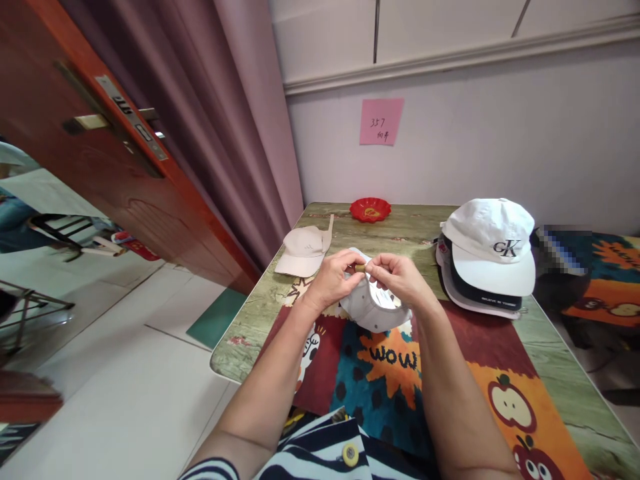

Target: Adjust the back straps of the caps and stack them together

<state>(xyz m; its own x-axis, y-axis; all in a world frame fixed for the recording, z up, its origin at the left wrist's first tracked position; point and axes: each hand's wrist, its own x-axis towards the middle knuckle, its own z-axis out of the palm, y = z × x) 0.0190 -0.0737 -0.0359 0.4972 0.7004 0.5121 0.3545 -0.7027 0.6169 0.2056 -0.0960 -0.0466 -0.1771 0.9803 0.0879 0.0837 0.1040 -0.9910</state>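
Note:
A light grey baseball cap (373, 317) lies under my hands on the table, its back opening towards me. My left hand (333, 277) is closed, pinching a small brass-coloured buckle (360, 268) at the cap's back strap. Close beside it, my right hand (400, 277) is closed too, with thumb and fingertips on the strap next to the buckle. My fingers cover most of the strap. A pale pink cap (303, 250) rests to the left, its loose strap sticking up.
Stacked caps stand on the right, a white cap (493, 233) with black letters on top. A red scalloped dish (370, 209) sits at the table's back edge. Below my hands spreads a colourful cloth (385, 380). A wooden door (165, 200) and curtain (225, 100) are to the left.

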